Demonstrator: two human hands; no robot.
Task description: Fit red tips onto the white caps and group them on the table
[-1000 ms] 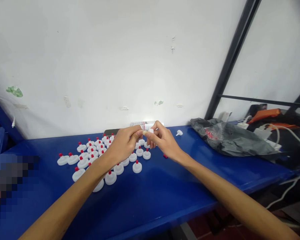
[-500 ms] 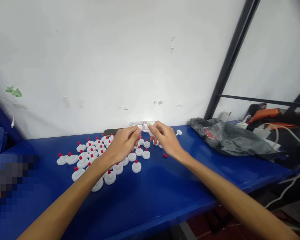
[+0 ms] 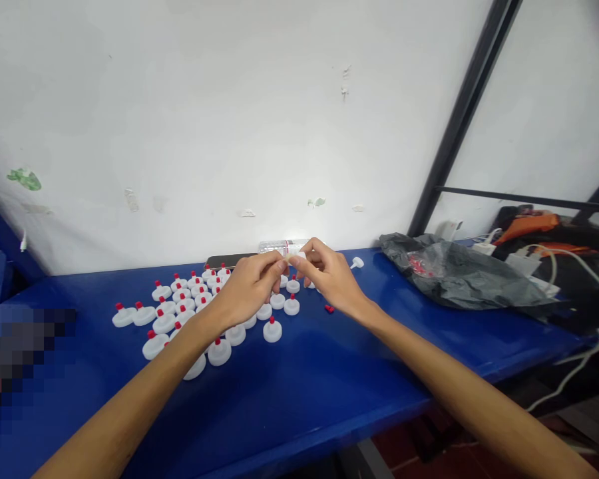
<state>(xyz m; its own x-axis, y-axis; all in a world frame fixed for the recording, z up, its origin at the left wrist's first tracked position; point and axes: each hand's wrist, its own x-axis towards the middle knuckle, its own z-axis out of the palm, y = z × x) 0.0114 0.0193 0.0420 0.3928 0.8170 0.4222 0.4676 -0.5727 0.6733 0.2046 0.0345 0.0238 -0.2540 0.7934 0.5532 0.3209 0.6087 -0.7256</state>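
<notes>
The left hand (image 3: 249,287) and right hand (image 3: 329,276) meet fingertip to fingertip, pinching a small white plastic cap (image 3: 290,257) between them. Red-tipped white caps (image 3: 219,351) lie on the blue counter (image 3: 304,392) just beneath.

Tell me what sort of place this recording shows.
Probably a small workshop or hand-assembly bench. A blue table stands against a bare white wall, covered with many white caps with red tips. A black plastic bag and cables lie at its right end, beside a black metal frame.
</notes>
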